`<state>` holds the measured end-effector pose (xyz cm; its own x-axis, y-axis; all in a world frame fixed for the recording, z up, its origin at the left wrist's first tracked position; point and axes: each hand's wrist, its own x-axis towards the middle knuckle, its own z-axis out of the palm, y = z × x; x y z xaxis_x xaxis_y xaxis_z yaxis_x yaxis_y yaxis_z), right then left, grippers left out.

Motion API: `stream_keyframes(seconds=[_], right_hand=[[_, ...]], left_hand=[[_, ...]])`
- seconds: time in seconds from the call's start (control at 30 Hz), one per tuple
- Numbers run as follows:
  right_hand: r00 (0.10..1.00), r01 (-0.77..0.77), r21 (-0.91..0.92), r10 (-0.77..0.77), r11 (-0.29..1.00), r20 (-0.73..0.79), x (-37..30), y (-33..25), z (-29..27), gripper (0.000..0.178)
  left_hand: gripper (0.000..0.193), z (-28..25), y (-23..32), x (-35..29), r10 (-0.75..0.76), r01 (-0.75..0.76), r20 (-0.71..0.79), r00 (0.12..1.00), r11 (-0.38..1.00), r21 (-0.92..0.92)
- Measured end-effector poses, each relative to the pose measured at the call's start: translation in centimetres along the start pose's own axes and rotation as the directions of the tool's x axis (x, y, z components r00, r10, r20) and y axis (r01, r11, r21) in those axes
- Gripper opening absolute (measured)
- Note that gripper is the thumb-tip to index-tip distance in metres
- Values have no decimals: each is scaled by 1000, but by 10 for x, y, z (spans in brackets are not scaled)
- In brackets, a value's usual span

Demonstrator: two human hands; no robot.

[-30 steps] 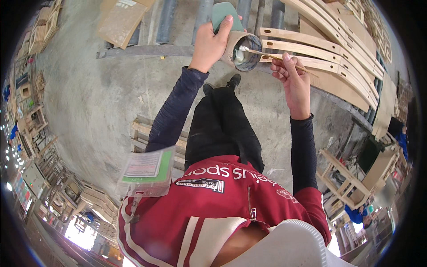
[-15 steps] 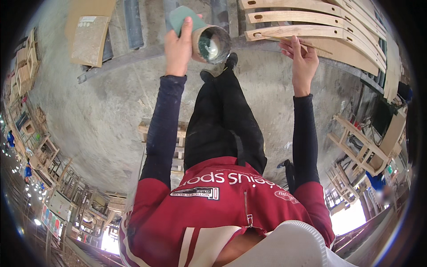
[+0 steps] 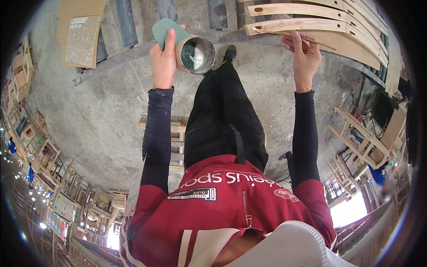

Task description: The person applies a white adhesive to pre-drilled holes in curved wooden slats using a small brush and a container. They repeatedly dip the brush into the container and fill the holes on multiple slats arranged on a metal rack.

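Observation:
My left hand [image 3: 163,66] is wrapped round a round open tub [image 3: 209,52], its mouth tilted so the white contents show against a dark green inside. A flat pale green piece [image 3: 165,31] with rounded corners is held along with it, under the thumb. Between the thumb and fingers of my right hand [image 3: 307,62] is a thin wooden stick [image 3: 328,46]. Its far end points left, reaching over the nearest curved wooden slat [image 3: 307,26] close to the slot at that slat's left end. Whether the tip touches the wood I cannot tell.
More slotted slats [image 3: 298,10] lie side by side beyond, over dark metal bars and a thin board [image 3: 351,52]. Flat panels [image 3: 82,42] lie at the far left. A metal rail [image 3: 129,58] crosses the concrete floor. Wooden frames [image 3: 364,142] stand at right.
The tub and my left hand have shifted left, and the tub's mouth has turned more toward me. My right hand, still pinching the stick, has moved only slightly.

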<state>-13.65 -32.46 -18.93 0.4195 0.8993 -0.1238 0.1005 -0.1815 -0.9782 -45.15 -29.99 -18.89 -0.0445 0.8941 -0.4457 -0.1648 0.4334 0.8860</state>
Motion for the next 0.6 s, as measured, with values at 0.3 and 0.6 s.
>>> stream_keyframes(seconds=[0.3,0.6], right_hand=[[999,41,78,-42,996,12,5,-1,8,22],[983,176,-54,-174,983,54,3,-8,13,18]], left_hand=[[46,4,6,-3,-3,0,39,999,998,66],[45,0,3,-6,23,-24,21,1000,999,35]])
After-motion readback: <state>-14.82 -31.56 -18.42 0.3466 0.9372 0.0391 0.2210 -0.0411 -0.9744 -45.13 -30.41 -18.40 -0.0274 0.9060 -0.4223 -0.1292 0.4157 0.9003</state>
